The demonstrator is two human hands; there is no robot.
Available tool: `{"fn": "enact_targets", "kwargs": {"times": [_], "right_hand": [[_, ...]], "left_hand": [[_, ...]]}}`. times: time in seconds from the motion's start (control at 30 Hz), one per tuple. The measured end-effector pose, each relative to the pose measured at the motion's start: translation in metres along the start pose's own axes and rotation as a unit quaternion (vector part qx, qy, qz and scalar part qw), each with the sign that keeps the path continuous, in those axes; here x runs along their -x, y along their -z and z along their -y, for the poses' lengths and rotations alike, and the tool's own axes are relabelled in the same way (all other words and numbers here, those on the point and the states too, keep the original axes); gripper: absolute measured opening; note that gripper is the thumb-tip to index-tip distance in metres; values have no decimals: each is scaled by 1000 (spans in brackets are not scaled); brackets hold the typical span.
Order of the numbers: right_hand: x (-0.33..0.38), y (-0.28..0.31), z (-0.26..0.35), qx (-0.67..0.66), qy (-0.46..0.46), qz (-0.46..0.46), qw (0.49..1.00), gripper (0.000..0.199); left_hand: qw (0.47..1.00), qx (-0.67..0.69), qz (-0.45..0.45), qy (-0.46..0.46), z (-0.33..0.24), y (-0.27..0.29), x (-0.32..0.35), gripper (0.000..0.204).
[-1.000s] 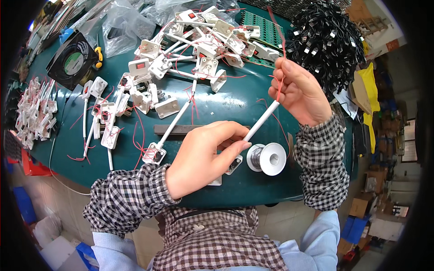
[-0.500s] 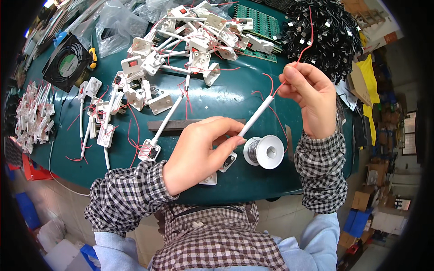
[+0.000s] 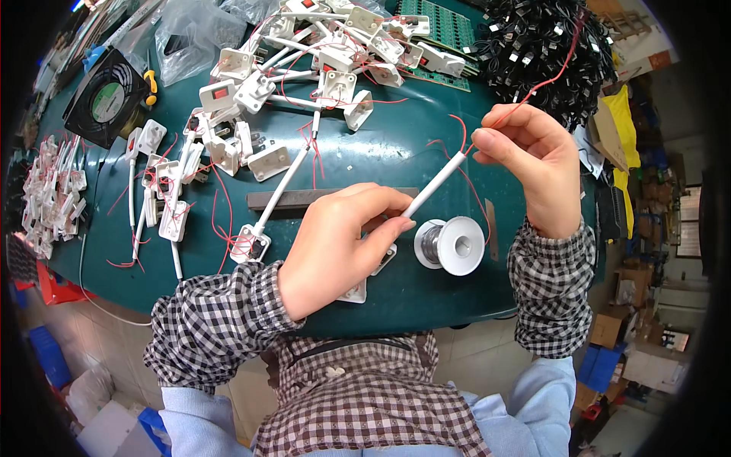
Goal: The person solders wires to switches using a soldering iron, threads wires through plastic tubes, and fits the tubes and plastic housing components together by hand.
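My left hand [image 3: 339, 247] is closed around the lower part of a slim white tube [image 3: 439, 183], which slants up to the right. Thin red wires come out of its upper end. One red wire [image 3: 550, 81] is pinched between the thumb and fingers of my right hand [image 3: 539, 164] and trails up past it, its far end blurred. White plastic housing parts [image 3: 355, 292] lie partly hidden under my left hand. Beside the tube, to the right of my left hand, a white spool [image 3: 466, 245] of silvery wire rests on its side on the green table mat [image 3: 381, 164].
White plugs and switch housings with red wires [image 3: 335, 87] are heaped at the back. More lie at left beside a black fan [image 3: 104, 99]. A dark bar [image 3: 283, 199] lies mid-table. Green circuit boards [image 3: 438, 38] and bundled black cables [image 3: 537, 57] are at the back right.
My right hand has moved slightly right, and the wire's loose end has swung to the right. The tube has shifted slightly right in my left hand's grip.
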State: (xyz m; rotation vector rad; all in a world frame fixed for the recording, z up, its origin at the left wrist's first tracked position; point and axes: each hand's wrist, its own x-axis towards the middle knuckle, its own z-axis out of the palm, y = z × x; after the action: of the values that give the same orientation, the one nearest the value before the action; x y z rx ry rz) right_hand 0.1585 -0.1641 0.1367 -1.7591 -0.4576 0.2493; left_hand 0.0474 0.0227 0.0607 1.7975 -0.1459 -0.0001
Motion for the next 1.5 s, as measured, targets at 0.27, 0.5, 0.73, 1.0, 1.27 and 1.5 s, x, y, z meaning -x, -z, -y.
{"fn": "enact_targets", "kwargs": {"times": [0.27, 0.5, 0.73, 1.0, 1.27, 1.5], "right_hand": [[4, -7, 4, 62, -18, -24, 998, 16], [0, -9, 4, 40, -23, -13, 999, 17], [-4, -2, -4, 48, -2, 17, 999, 20], [-5, -1, 1, 34, -13, 42, 998, 22], [-6, -2, -1, 34, -43, 39, 998, 22], [-3, 0, -3, 59, -85, 19, 994, 21]], "left_hand": [[1000, 6, -7, 7, 2, 0, 1, 18], [1000, 11, 0, 6, 4, 2, 1, 18], [990, 124, 32, 50, 12, 5, -2, 21], [990, 125, 44, 52, 9, 6, -2, 20], [994, 85, 36, 52, 10, 5, -1, 19], [997, 69, 19, 41, 10, 4, -1, 20]]}}
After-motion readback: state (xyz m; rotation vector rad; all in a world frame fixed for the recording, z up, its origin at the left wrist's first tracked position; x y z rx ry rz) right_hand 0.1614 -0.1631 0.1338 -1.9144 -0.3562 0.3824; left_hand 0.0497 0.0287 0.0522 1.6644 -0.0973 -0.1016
